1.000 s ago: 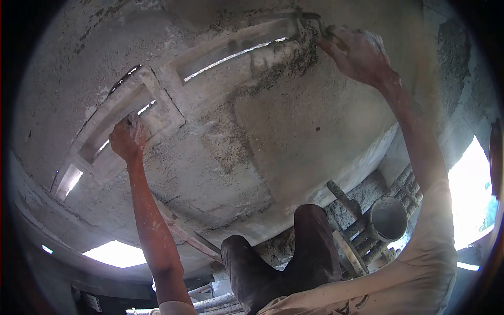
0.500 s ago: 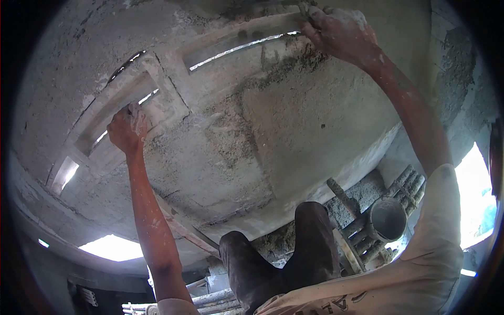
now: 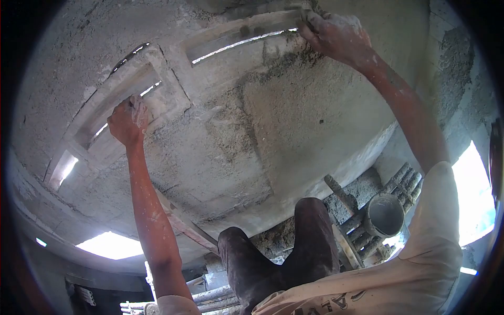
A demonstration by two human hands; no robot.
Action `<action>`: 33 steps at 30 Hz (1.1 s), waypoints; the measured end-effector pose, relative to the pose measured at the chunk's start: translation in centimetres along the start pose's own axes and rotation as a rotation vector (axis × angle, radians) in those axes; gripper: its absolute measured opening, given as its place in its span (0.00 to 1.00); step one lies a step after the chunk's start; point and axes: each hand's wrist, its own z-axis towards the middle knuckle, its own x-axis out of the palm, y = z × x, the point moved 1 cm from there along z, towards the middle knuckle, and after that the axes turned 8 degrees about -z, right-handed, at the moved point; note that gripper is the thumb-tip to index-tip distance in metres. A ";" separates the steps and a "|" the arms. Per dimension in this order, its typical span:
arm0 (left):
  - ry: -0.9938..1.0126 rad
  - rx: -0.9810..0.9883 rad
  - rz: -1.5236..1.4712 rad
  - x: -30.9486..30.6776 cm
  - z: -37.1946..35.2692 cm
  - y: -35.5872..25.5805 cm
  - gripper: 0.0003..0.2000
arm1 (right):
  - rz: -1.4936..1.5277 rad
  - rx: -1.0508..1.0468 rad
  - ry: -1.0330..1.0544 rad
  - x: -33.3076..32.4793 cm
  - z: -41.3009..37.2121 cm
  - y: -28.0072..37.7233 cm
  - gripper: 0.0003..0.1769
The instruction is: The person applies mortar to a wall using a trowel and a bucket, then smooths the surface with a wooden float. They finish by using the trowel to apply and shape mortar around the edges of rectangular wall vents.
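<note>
Slot rims, L hand [image 3: 127, 122] gripping lower slot [image 3: 116, 93], R hand [image 3: 336, 37] fisted at upper slot [image 3: 236, 38], contents unclear

Whatever the right hand [image 3: 338, 37] closes around at the end of the upper vent slot [image 3: 236, 39] is covered by the hand itself and cannot be made out. The left hand [image 3: 127, 122] curls against the lower slot [image 3: 102, 115] with its fingertips out of sight, so whether it holds anything is unclear. The lettering [image 3: 344, 303] on the shirt [image 3: 430, 262] is cut off by the bottom edge, and the bucket [image 3: 385, 215] is too pale inside to read.
</note>
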 end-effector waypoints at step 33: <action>-0.038 0.020 -0.121 -1.0 0.0 -0.5 0.20 | 1.134 0.431 0.674 -2.8 -1.6 10.0 0.38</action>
